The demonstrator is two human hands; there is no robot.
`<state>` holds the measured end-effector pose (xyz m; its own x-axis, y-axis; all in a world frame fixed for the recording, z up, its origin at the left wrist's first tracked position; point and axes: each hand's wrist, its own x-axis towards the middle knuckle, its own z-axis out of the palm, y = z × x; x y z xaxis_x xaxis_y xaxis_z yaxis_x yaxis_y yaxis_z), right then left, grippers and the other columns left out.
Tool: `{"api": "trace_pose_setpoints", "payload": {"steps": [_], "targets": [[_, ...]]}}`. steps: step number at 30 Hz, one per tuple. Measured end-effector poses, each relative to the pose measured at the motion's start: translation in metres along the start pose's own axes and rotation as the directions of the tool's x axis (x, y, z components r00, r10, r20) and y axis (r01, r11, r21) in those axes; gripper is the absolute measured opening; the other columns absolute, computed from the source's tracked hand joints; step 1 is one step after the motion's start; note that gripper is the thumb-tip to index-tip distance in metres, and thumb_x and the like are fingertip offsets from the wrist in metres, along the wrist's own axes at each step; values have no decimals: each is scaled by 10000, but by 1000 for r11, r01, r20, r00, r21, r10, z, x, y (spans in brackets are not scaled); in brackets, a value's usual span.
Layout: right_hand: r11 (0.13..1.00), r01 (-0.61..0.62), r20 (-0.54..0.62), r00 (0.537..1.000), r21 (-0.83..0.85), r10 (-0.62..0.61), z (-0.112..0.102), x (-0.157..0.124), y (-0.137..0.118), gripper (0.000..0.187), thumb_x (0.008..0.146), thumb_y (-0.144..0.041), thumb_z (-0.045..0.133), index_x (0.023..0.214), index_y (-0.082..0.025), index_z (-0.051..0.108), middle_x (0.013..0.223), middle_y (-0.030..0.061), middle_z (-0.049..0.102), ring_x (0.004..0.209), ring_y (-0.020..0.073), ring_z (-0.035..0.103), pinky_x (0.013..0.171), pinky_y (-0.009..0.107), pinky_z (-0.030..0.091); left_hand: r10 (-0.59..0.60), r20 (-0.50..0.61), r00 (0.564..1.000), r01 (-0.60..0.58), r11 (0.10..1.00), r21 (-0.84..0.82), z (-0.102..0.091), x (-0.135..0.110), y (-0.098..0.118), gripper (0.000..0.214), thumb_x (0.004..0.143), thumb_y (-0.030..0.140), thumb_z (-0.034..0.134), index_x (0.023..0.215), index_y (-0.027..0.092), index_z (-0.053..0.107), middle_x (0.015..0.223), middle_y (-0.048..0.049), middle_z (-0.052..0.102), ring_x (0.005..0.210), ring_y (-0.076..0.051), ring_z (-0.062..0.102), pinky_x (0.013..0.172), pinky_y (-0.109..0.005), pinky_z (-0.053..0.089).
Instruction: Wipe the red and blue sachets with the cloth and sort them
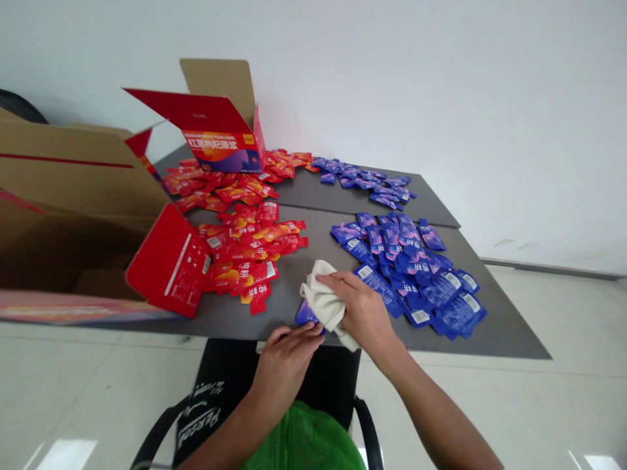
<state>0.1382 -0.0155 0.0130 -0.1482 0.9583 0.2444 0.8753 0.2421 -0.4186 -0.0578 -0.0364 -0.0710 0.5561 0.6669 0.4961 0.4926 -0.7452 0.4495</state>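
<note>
A cream-white cloth [324,299] is bunched in my right hand [363,312], its fingers wrapped over the top. The cloth rests against a blue-purple pouch [304,313] at the table's front edge and covers much of it. My left hand [289,352] has its fingers closed on the pouch's near end; the thumb's grip is partly hidden. To the right lies a heap of similar blue pouches [411,261]. Red-orange pouches [249,245] are spread to the left of the cloth.
A large open carton [181,261] takes up the table's left end, one red flap toward the red pouches. Behind it stands a red and purple printed box [223,153], lid raised. More blue pouches [365,179] lie at the back of the grey table [313,225], before a white wall.
</note>
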Motion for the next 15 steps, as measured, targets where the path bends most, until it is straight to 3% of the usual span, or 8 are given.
{"api": "trace_pose_setpoints", "payload": {"steps": [3, 5, 10, 13, 15], "targets": [[998, 37, 144, 989, 46, -43, 7, -28, -16, 532, 919, -66, 611, 1379, -329, 657, 1316, 24, 714, 1101, 192, 719, 914, 250, 565, 0, -13, 1000, 1, 999, 54, 1, -1, -1, 338, 982, 57, 501, 781, 207, 728, 759, -23, 780, 716, -191, 736, 840, -376, 502], [999, 7, 197, 980, 45, -16, 14, -30, -13, 545, 907, -47, 601, 1359, -343, 668, 1315, 9, 716, 1088, 188, 729, 889, 240, 570, 3, -10, 1000, -3, 999, 48, 0, -1, -2, 342, 981, 56, 499, 770, 206, 722, 755, -20, 777, 707, -190, 732, 835, -377, 499], [994, -99, 85, 991, -47, 103, 20, 15, 24, 498, 898, -90, 625, 1342, -308, 685, 1334, 39, 702, 1097, 217, 725, 896, 256, 568, 23, 36, 999, -22, 1000, -22, -3, 2, -2, 306, 1024, 74, 498, 1126, 243, 731, 1219, -2, 779, 1121, -185, 732, 893, -358, 473], [987, -134, 19, 990, -83, 136, 13, 32, 37, 467, 912, -102, 606, 1338, -271, 692, 1322, 64, 704, 1068, 238, 731, 878, 289, 579, 34, 56, 998, -33, 999, -26, -8, 6, 0, 264, 1041, 126, 513, 1122, 244, 735, 1225, -8, 777, 1126, -191, 732, 890, -355, 476], [993, -119, -65, 991, -23, 117, 7, 24, 36, 475, 920, -96, 589, 1359, -256, 676, 1320, 74, 696, 1098, 234, 715, 920, 301, 570, 14, 82, 997, -10, 999, -41, -13, 14, 2, 207, 1049, 200, 544, 1116, 239, 735, 1151, -15, 799, 1049, -199, 754, 884, -361, 481]]}}
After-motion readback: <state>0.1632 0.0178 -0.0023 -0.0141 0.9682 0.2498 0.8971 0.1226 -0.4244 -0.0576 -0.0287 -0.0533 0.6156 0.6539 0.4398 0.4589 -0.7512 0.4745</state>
